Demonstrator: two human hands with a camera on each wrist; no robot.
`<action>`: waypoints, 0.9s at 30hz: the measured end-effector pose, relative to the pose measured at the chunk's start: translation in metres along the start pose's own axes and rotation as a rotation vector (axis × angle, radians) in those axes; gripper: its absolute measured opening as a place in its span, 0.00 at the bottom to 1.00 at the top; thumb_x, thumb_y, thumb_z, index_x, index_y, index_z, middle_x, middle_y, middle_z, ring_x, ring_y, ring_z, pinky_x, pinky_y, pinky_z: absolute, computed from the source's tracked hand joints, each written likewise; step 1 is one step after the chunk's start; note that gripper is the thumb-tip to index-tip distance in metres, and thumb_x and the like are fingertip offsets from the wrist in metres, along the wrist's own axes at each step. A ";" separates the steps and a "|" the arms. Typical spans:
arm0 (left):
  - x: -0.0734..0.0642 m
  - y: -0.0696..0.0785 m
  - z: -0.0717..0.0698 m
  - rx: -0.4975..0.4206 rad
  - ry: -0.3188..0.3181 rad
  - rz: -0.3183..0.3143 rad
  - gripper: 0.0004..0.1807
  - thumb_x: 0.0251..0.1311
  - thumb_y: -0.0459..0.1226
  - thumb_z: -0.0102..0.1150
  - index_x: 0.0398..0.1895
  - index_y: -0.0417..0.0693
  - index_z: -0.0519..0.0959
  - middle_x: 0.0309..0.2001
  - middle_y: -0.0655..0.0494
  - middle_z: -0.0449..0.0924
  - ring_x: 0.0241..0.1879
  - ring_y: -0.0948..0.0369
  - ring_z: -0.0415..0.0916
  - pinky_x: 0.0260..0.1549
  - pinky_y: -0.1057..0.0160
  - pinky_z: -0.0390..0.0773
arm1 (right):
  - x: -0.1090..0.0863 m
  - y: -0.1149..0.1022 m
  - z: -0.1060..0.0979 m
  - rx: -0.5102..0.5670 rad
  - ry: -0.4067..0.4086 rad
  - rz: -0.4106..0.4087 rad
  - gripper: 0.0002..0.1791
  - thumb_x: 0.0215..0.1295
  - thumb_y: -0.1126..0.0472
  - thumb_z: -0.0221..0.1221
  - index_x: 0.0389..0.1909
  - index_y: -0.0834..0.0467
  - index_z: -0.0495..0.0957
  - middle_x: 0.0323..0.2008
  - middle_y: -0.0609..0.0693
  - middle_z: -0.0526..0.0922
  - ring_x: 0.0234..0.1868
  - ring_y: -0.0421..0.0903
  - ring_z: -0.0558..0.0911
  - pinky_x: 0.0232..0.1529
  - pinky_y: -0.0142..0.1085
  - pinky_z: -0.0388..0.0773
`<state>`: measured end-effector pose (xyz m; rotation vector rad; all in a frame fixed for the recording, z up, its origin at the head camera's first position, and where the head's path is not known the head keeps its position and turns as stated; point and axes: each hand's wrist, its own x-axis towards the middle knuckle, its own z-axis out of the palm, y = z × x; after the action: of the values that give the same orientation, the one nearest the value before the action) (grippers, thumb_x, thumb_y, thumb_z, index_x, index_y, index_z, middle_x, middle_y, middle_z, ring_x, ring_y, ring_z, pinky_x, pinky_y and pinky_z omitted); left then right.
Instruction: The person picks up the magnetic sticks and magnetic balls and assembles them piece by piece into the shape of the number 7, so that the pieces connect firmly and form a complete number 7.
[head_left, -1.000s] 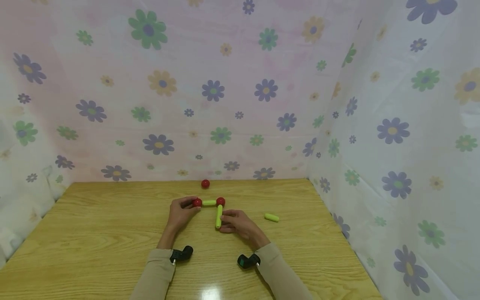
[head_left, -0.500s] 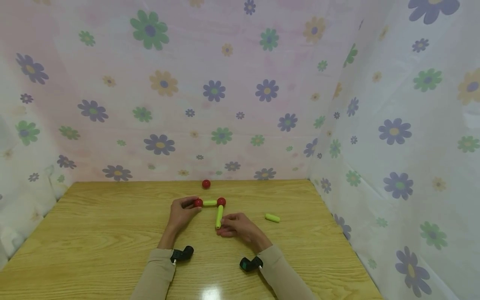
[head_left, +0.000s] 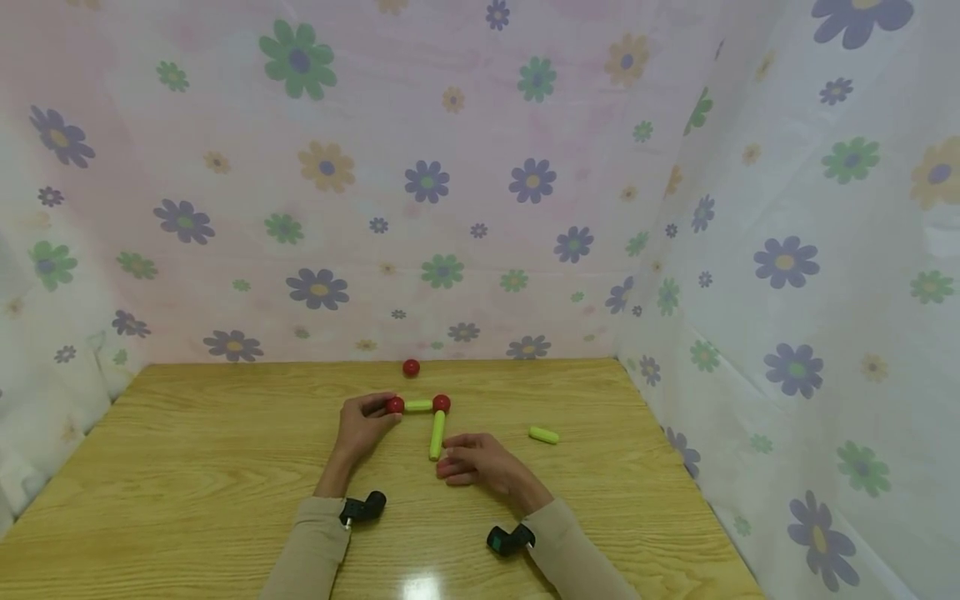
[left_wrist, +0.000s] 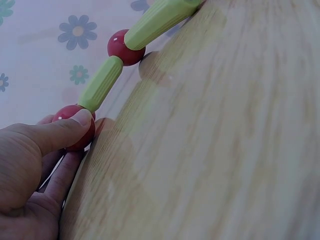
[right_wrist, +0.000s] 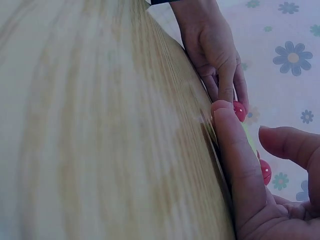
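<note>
My left hand (head_left: 362, 429) pinches a red ball (left_wrist: 74, 127) between thumb and fingers. A short light-green stick (left_wrist: 101, 83) joins that ball to a second red ball (head_left: 441, 403). From the second ball another green stick (head_left: 437, 436) extends toward me, making a corner shape on the table. Just right of that stick's near end is my right hand (head_left: 486, 467), apart from it and holding nothing. In the right wrist view its thumb (right_wrist: 290, 145) stands away from the fingers, which hide part of the joined pieces.
A loose red ball (head_left: 411, 367) sits by the far edge of the wooden table (head_left: 225, 467). One loose green stick (head_left: 543, 435) lies to the right of my right hand. A flowered curtain (head_left: 480, 208) hangs behind the table and along its sides.
My right hand has let go of the near green stick and drawn back a little, toward me and to the right. The left hand keeps its pinch on the red ball.
</note>
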<state>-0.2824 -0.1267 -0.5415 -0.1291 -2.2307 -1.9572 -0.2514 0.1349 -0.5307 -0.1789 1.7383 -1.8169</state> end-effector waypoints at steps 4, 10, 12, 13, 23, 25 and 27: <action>0.001 -0.004 0.000 -0.005 -0.002 -0.003 0.23 0.56 0.23 0.70 0.57 0.29 0.81 0.57 0.31 0.80 0.60 0.40 0.78 0.56 0.59 0.83 | -0.002 0.001 0.000 -0.009 -0.001 -0.003 0.21 0.78 0.64 0.53 0.65 0.70 0.70 0.42 0.57 0.88 0.40 0.45 0.89 0.45 0.39 0.89; 0.002 -0.004 0.000 -0.008 -0.005 -0.007 0.24 0.56 0.23 0.71 0.58 0.29 0.80 0.58 0.31 0.80 0.60 0.40 0.78 0.55 0.61 0.83 | -0.009 0.000 -0.005 -0.072 -0.050 -0.014 0.21 0.79 0.61 0.53 0.64 0.70 0.72 0.41 0.55 0.88 0.39 0.44 0.89 0.42 0.34 0.88; 0.002 -0.003 0.000 -0.008 -0.003 -0.007 0.24 0.56 0.23 0.70 0.58 0.29 0.81 0.58 0.31 0.80 0.60 0.41 0.78 0.55 0.61 0.83 | -0.012 0.000 -0.008 -0.097 -0.077 -0.016 0.21 0.79 0.60 0.53 0.63 0.70 0.72 0.42 0.55 0.88 0.40 0.43 0.88 0.42 0.34 0.88; 0.002 -0.003 0.000 -0.008 -0.004 -0.006 0.24 0.56 0.22 0.70 0.58 0.29 0.81 0.58 0.31 0.80 0.60 0.41 0.78 0.56 0.61 0.83 | -0.013 -0.001 -0.010 -0.112 -0.092 -0.018 0.21 0.79 0.59 0.53 0.64 0.70 0.72 0.43 0.55 0.88 0.41 0.44 0.88 0.43 0.34 0.88; 0.003 -0.006 0.000 -0.015 0.004 0.001 0.23 0.57 0.24 0.70 0.57 0.29 0.81 0.57 0.31 0.80 0.60 0.40 0.78 0.57 0.60 0.82 | -0.032 -0.010 -0.044 -0.264 -0.108 -0.082 0.23 0.80 0.58 0.52 0.67 0.68 0.71 0.51 0.59 0.84 0.45 0.48 0.87 0.48 0.40 0.87; 0.003 -0.006 0.000 -0.017 0.005 0.001 0.22 0.57 0.23 0.70 0.57 0.29 0.81 0.57 0.31 0.80 0.60 0.40 0.78 0.56 0.60 0.82 | -0.035 -0.014 -0.052 -0.284 -0.090 -0.114 0.24 0.79 0.58 0.53 0.67 0.69 0.70 0.52 0.62 0.84 0.45 0.50 0.86 0.48 0.41 0.88; 0.003 -0.005 0.000 -0.018 0.002 0.005 0.23 0.57 0.23 0.70 0.57 0.29 0.81 0.57 0.31 0.80 0.60 0.40 0.78 0.56 0.61 0.83 | -0.039 -0.017 -0.060 -0.291 -0.069 -0.153 0.24 0.79 0.59 0.54 0.67 0.70 0.69 0.53 0.65 0.83 0.46 0.52 0.86 0.47 0.42 0.88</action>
<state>-0.2858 -0.1275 -0.5460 -0.1342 -2.2100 -1.9742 -0.2556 0.2058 -0.5108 -0.4988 1.9791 -1.6304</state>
